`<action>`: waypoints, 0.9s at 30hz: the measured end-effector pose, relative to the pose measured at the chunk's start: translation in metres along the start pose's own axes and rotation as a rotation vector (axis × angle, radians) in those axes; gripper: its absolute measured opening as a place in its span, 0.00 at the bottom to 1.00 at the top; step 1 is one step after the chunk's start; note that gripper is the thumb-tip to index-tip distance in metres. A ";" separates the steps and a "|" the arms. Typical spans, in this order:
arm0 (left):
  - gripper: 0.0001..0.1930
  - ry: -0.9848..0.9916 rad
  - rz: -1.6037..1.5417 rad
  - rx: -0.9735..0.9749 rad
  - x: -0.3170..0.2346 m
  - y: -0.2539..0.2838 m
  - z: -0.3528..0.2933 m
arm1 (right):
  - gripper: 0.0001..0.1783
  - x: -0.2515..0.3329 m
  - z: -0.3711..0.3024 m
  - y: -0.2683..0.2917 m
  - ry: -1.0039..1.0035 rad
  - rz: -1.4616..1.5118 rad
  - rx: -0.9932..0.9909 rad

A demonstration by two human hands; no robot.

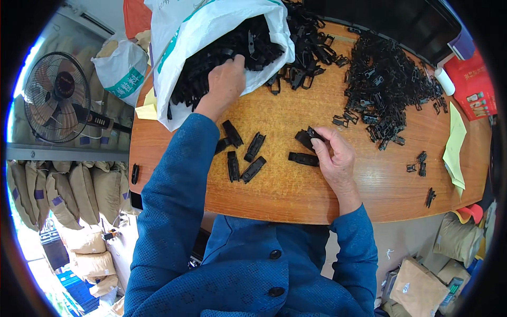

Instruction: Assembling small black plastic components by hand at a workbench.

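Observation:
My left hand [227, 85] reaches into the mouth of a white woven bag [274, 31] full of black plastic parts [203, 66]. Its fingertips are hidden among the parts, so whether they grip one cannot be seen. Over the table, my right hand [339, 161] is closed, with thumb and forefinger pinching a small black plastic clip-like part [311, 133]. Just beside those fingers lies a longer black plastic piece [303, 158]. Several similar black pieces [253, 169] are scattered on the worn tabletop between my two arms.
A large heap of black frame-like parts [380, 79] covers the right back of the wooden table [264, 203]. More spill beside the bag [311, 47]. A dark screen [406, 21] stands behind. Yellow paper [455, 150] lies at right; a fan [58, 95] stands off to the left.

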State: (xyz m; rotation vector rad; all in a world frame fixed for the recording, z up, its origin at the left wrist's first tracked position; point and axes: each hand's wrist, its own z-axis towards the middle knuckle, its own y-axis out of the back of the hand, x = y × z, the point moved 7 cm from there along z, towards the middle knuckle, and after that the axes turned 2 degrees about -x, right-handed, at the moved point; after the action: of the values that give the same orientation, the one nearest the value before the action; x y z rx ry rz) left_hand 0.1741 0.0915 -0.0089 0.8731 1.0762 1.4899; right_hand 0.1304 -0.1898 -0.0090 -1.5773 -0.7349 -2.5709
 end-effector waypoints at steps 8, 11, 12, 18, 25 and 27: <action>0.17 0.325 -1.277 0.166 -0.006 0.041 -0.069 | 0.10 -0.022 -0.009 -0.020 -0.450 0.824 -0.018; 0.25 0.290 -1.624 0.285 -0.035 0.050 -0.106 | 0.10 0.004 -0.018 -0.050 -0.562 0.997 0.071; 0.25 0.287 -1.629 0.291 -0.041 0.052 -0.115 | 0.10 0.012 -0.020 -0.058 -0.568 1.031 0.100; 0.31 0.106 -1.675 0.243 -0.062 0.066 -0.137 | 0.09 0.030 -0.028 -0.067 -0.602 1.042 0.126; 0.30 -0.046 -1.660 0.207 -0.076 0.072 -0.146 | 0.09 0.034 -0.033 -0.065 -0.573 0.996 0.136; 0.29 -0.061 -1.414 0.142 -0.078 0.073 -0.150 | 0.09 0.033 -0.034 -0.063 -0.578 0.967 0.126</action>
State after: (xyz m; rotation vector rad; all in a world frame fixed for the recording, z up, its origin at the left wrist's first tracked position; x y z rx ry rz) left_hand 0.0251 -0.0145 0.0124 0.0778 1.2990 0.1964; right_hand 0.0693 -0.1410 -0.0171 -1.9653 -0.0560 -1.3837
